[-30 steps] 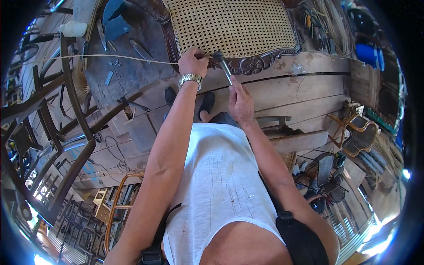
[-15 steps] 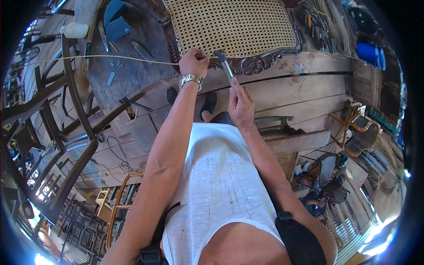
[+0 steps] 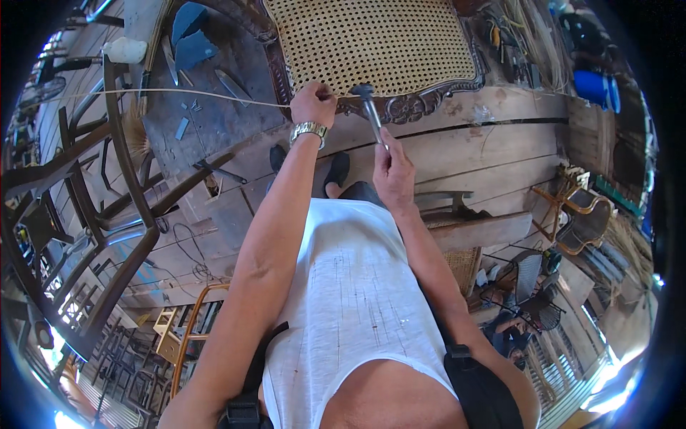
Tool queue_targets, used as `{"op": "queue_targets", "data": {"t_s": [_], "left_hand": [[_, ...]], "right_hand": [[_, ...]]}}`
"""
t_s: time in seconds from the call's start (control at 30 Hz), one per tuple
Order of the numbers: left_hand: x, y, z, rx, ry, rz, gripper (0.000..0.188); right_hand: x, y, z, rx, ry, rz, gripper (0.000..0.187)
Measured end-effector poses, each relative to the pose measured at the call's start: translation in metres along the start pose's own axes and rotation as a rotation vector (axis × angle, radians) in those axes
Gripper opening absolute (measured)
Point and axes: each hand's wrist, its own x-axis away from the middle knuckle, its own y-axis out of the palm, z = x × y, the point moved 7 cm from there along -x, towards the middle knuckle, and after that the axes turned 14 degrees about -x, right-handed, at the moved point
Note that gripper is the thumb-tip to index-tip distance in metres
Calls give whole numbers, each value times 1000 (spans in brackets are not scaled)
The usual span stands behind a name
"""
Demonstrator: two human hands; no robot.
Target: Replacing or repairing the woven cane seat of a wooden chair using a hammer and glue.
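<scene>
A woven cane chair seat (image 3: 371, 43) in a dark carved wooden frame (image 3: 421, 102) lies ahead of me on a workbench. My left hand (image 3: 312, 104), with a metal watch on the wrist, pinches a long pale cane strand (image 3: 179, 91) at the frame's near edge; the strand runs off to the left. My right hand (image 3: 391, 168) grips the handle of a small hammer (image 3: 369, 107), whose head rests against the frame just right of my left hand.
Blue-grey tools and scraps (image 3: 191, 43) lie on the bench to the left. Dark wooden chair frames (image 3: 107, 214) stand at the left. Wooden planks (image 3: 493, 154) run to the right, with wicker chairs (image 3: 572, 218) and a blue container (image 3: 589, 84) beyond.
The hammer head has come down closer to the frame edge beside my left hand. My left hand stays pinching the strand at the same spot.
</scene>
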Motion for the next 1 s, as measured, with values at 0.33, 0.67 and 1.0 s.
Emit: {"op": "queue_targets", "data": {"t_s": [0.33,0.67,1.0], "left_hand": [[32,-31,16,-87,453,-54,20],[64,-57,-113,607,-206,-58,55],[5,-44,-99,392,-231,-36,45]], "right_hand": [[55,-77,1,122,175,145,31],[39,18,-13,124,308,152,31],[33,87,-24,117,368,209,24]]}}
